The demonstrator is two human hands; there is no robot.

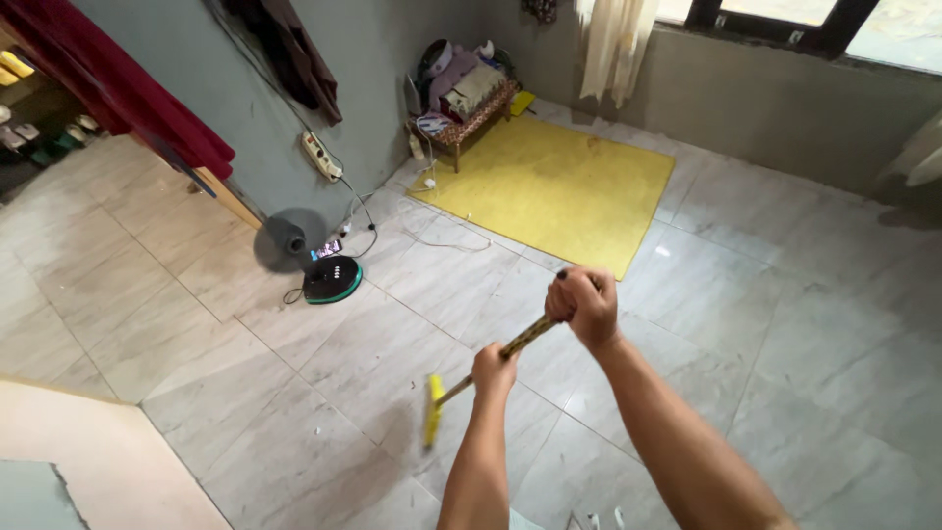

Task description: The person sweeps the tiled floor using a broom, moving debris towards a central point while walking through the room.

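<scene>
Right hand (585,306): we see it clenched in a full fist around the top end of the broom handle (526,337), fingers wrapped tight with no gap showing.
Left hand (493,370): closed around the same handle lower down, just below the right hand; the fingers curl right round the stick.
Broom handle: patterned yellow and dark, slanting from the right hand down and leftward through the left hand.
Broom head (433,409): yellow, a little blurred, at the foot of the handle and low over the tiled floor (805,324); we cannot tell whether it touches the tiles.
Yellow rug (554,185): flat on the floor, beyond the broom head and well apart from it; its near corner lies just past the right hand in our view.
Fan (332,278): dark round base with a green rim, on the floor well to the left of the rug, near the grey wall.
Phone (326,249): propped at the back of the fan base.
Power strip (320,155): white, fixed on the wall left of the rug, with cables trailing down to the floor.
Small bench (461,126): at the rug's far left corner, piled with folded cloth.
Red curtain (118,83): hanging at the doorway, far left of the rug.
Pale curtain (613,44): hanging at the wall behind the rug.
</scene>
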